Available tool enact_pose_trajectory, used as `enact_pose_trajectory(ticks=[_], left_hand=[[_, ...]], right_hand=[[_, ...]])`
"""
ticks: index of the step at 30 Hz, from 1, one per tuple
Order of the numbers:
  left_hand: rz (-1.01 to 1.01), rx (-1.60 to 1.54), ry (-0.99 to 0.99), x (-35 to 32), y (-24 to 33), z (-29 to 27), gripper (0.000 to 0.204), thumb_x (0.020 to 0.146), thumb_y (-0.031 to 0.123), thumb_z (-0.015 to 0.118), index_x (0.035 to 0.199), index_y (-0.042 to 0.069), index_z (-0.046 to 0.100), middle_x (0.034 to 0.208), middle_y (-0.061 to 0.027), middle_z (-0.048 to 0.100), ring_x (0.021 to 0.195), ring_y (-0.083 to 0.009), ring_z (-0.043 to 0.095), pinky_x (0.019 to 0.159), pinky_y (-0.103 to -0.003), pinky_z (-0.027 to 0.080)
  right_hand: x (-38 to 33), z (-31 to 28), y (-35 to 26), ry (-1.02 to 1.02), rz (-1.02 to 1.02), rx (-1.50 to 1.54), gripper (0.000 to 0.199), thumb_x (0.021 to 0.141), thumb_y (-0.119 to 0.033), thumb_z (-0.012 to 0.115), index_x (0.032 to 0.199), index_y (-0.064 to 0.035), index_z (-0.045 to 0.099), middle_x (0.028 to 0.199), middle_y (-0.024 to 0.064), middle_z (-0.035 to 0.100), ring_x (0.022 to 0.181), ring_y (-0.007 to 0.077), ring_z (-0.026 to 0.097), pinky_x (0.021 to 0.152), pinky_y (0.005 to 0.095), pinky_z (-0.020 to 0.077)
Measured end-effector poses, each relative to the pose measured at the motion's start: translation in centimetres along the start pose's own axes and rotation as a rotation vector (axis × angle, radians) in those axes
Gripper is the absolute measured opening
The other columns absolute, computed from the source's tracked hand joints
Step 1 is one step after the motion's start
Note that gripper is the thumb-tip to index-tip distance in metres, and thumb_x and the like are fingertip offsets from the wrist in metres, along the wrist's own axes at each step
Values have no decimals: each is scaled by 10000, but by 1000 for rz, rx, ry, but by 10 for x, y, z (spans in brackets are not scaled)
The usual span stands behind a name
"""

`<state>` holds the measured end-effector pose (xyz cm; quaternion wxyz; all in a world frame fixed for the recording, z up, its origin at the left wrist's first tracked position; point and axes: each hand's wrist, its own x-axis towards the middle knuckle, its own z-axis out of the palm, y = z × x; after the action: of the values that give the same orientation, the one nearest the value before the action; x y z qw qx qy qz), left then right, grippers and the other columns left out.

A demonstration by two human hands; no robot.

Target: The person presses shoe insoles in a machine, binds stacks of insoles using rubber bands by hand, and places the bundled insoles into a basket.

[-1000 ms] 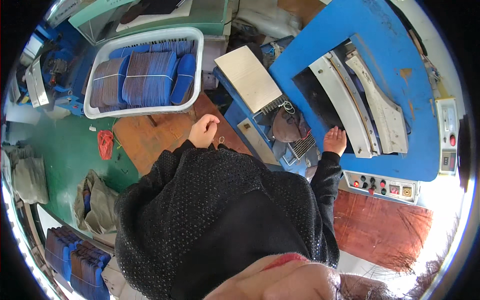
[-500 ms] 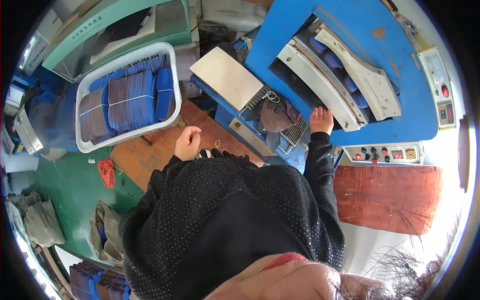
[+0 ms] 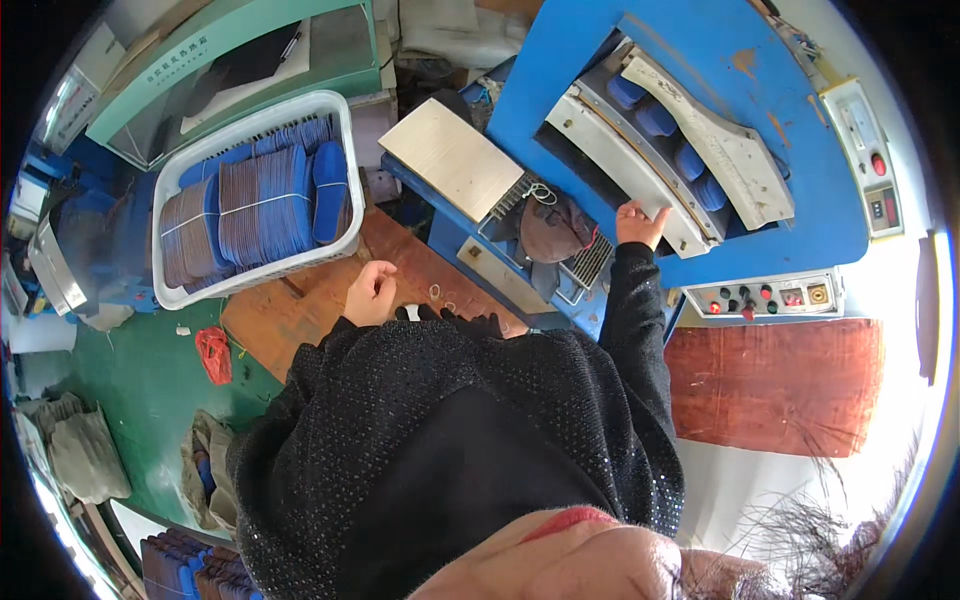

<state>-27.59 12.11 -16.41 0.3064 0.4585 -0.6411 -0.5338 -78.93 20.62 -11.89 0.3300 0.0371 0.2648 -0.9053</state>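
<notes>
A pale curved bar (image 3: 622, 160) fronts the blue machine (image 3: 700, 45), the right hand (image 3: 640, 222) at its edge, its grip unclear. The left hand (image 3: 371, 293) hovers half-open, empty.

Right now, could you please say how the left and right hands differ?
The left hand is near the torso; the right hand is farther out. The left hand is apart from the blue machine; the right hand is at its pale curved bar. Both are bare.
</notes>
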Motion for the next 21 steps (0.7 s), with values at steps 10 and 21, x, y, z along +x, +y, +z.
enact_pose_trajectory(ticks=[10,21], left_hand=[[97,46,-191,39,19,47,163,883,113,576,1035,69,614,760,-61,635,643,-138,595,597,-288,465],[157,46,-295,85,43,84,146,900,91,548,1026,44,603,755,-42,605,639,-111,561,583,-267,451]], right_hand=[[-50,-18,18,64,-4,-114,523,861,-616,592,1048,-130,535,859,29,511,697,170,434,614,324,379],[-92,-34,30,18,-85,-258,634,746,-648,669,1117,-155,523,932,0,545,771,159,484,679,329,401]])
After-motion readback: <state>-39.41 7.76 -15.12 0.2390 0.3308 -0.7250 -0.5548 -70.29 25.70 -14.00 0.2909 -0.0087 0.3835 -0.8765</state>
